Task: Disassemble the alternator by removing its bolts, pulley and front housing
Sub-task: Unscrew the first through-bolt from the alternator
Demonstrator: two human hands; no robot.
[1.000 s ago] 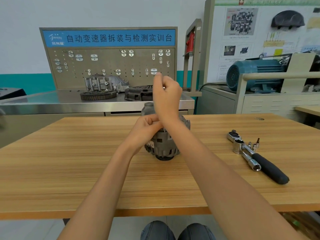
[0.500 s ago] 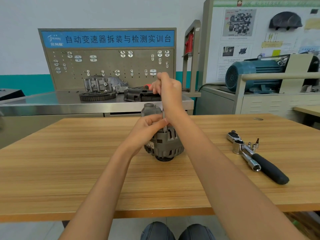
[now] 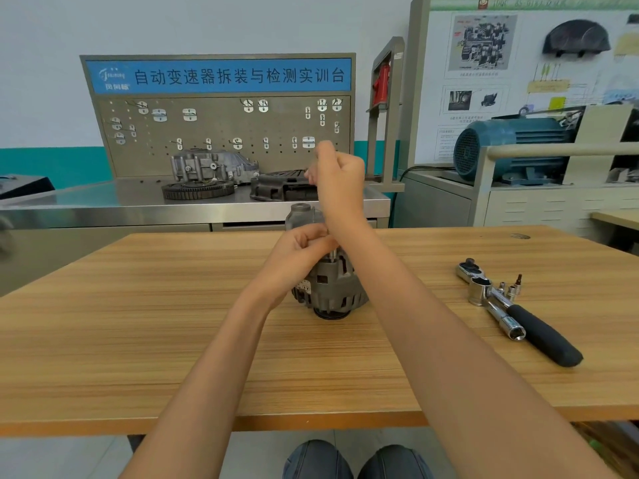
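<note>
The grey alternator (image 3: 328, 288) stands upright on the wooden table (image 3: 138, 323), pulley end down. A thin screwdriver shaft (image 3: 332, 254) rises from its top. My left hand (image 3: 297, 250) rests on the alternator's top and pinches the shaft low down. My right hand (image 3: 340, 178) is raised above it in a fist that grips the screwdriver's handle, which is almost wholly hidden inside the fist. My right forearm crosses in front of the alternator's right side.
A ratchet wrench with a black grip (image 3: 518, 312) and small sockets and bits (image 3: 511, 286) lie on the table to the right. Behind stands a steel bench with a gear ring (image 3: 197, 188), a metal housing (image 3: 211, 165) and a pegboard. A blue motor (image 3: 511, 146) sits at the back right.
My right hand has twisted slightly on the screwdriver handle while staying above the alternator. My left hand and the alternator have kept their place.
</note>
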